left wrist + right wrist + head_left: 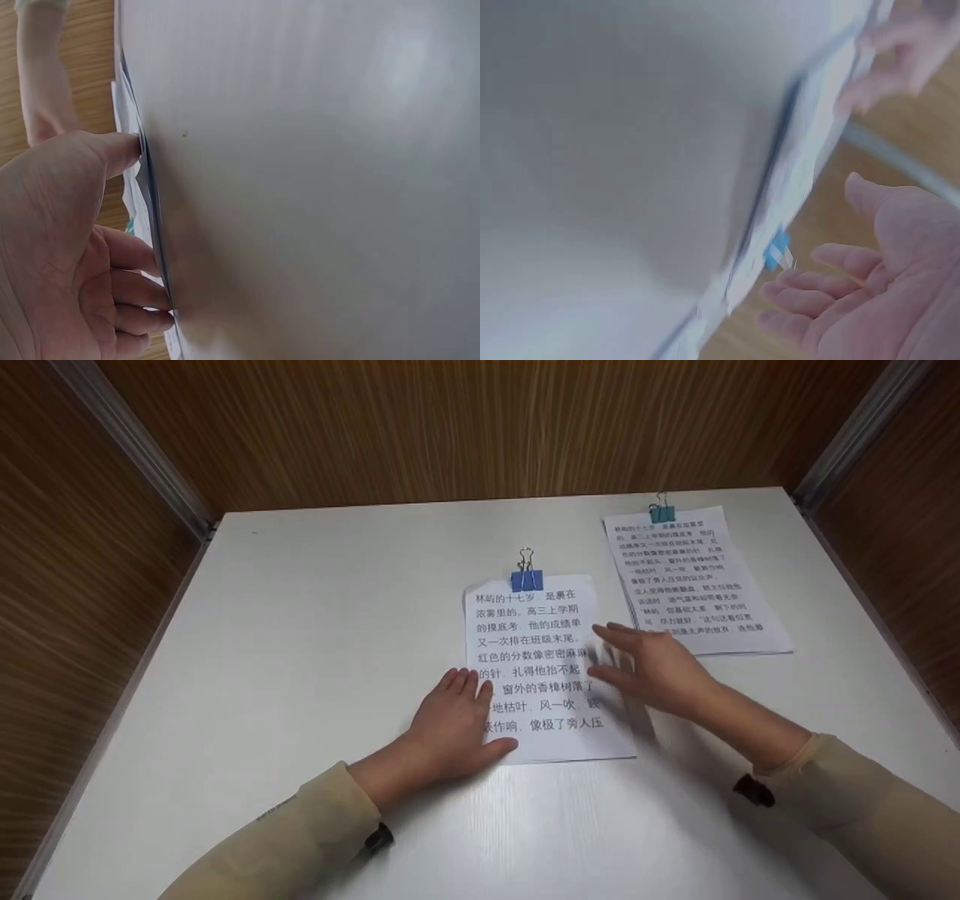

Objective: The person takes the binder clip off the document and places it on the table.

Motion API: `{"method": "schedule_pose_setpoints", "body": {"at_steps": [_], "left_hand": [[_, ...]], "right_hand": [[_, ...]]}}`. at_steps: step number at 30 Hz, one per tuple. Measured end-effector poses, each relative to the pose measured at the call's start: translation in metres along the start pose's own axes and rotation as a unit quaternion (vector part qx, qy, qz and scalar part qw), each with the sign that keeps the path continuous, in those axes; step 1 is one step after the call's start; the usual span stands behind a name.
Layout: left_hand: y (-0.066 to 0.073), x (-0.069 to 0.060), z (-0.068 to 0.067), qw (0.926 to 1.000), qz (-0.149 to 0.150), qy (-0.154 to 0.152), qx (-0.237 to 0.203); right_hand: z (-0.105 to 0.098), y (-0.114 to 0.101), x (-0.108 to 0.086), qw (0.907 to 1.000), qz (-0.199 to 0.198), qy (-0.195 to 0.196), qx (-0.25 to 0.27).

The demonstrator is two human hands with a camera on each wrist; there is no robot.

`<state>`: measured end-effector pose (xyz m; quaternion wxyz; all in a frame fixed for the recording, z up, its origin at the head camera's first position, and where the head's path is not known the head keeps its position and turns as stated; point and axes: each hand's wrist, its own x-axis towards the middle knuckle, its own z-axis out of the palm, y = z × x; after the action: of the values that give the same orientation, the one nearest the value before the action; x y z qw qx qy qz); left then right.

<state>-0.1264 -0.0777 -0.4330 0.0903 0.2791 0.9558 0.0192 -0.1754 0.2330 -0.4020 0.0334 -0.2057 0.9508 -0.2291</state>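
A stack of printed sheets with a blue binder clip at its top edge lies in the middle of the white table. My left hand rests on its lower left side, fingers extended and thumb on the bottom part; the left wrist view shows the left hand's fingertips along the sheets' edge. Above the stack's right edge hovers my right hand, fingers spread and holding nothing. In the right wrist view the right hand stands apart from the paper, near the blue clip.
A second stack of printed sheets with a teal binder clip lies at the table's back right. Wood-grain panels stand behind and at both sides of the white table.
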Motion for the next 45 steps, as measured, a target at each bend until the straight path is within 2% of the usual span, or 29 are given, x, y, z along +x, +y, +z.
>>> {"method": "schedule_pose_setpoints", "body": {"at_steps": [2, 7, 11, 16, 26, 34, 40, 45], "left_hand": [[0.000, 0.001, 0.000, 1.0000, 0.000, -0.001, -0.001], [-0.001, 0.001, 0.001, 0.9999, -0.004, -0.006, -0.011], [0.000, 0.000, 0.001, 0.9998, -0.009, -0.008, -0.013], [0.001, 0.000, -0.002, 0.9997, -0.012, -0.017, -0.010], [0.002, -0.001, -0.003, 0.9996, -0.014, -0.018, -0.016], [0.002, 0.000, -0.001, 0.9995, -0.011, -0.020, -0.023], [0.002, 0.000, -0.001, 0.9995, -0.011, -0.021, -0.019], [0.001, 0.001, -0.001, 0.9997, -0.009, -0.019, -0.012]], "right_hand": [[-0.010, 0.008, 0.014, 0.9997, 0.010, 0.015, 0.014], [-0.026, 0.025, 0.051, 0.9973, 0.055, 0.022, 0.042], [-0.028, 0.037, 0.073, 0.9966, 0.064, 0.014, 0.050], [-0.026, 0.049, 0.090, 0.9946, 0.079, -0.007, 0.067], [-0.020, 0.063, 0.106, 0.9925, 0.089, -0.035, 0.076], [-0.011, 0.066, 0.111, 0.9910, 0.099, -0.068, 0.059], [-0.005, 0.064, 0.112, 0.9918, 0.095, -0.072, 0.045], [-0.002, 0.062, 0.113, 0.9938, 0.075, -0.069, 0.045]]}}
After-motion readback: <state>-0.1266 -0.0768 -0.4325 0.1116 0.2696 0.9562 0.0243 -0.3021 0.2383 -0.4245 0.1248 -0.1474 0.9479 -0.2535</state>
